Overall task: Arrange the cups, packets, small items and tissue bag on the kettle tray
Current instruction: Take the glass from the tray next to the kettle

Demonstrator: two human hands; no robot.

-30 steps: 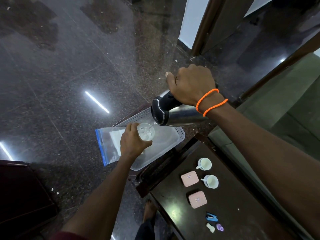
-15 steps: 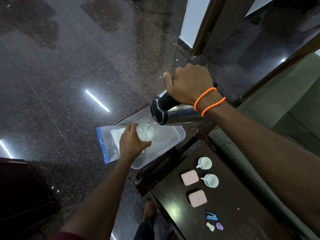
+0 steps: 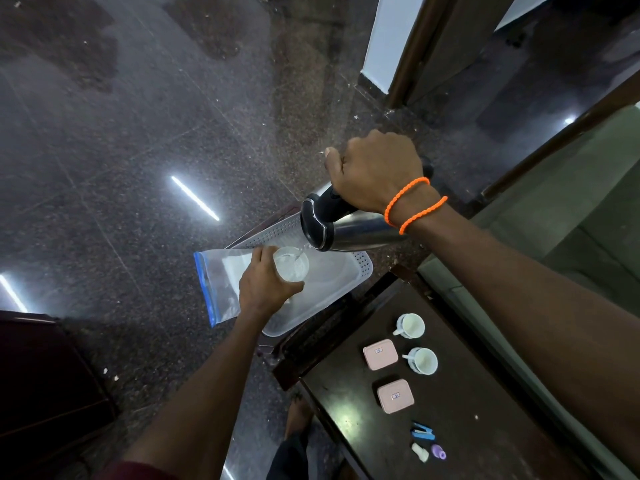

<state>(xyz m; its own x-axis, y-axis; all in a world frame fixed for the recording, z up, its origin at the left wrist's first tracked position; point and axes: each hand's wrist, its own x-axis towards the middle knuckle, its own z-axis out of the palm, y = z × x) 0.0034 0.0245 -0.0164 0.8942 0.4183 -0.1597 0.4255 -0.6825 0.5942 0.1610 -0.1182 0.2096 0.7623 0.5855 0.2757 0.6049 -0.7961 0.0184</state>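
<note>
My right hand (image 3: 375,169) grips the black handle of a steel kettle (image 3: 349,230), tipped on its side with its spout over a clear glass (image 3: 291,264). Water runs into the glass, which my left hand (image 3: 263,287) holds above the white plastic tray (image 3: 356,275). A clear tissue bag with a blue zip edge (image 3: 214,282) lies over the tray's left end. On the dark table (image 3: 467,410) stand two white cups (image 3: 410,325) (image 3: 422,361), two pink packets (image 3: 380,354) (image 3: 395,395), a blue clip (image 3: 422,432), a small white item (image 3: 420,452) and a purple item (image 3: 438,451).
The tray rests on a dark wooden stand over a polished granite floor (image 3: 138,133). A green sofa (image 3: 588,202) lies to the right, behind the table. A dark wooden piece of furniture (image 3: 41,375) stands at the lower left. A door frame (image 3: 412,46) rises at the back.
The kettle stays tipped over the glass and water keeps running in. Both hands hold nearly the same place, with only a slight drift left.
</note>
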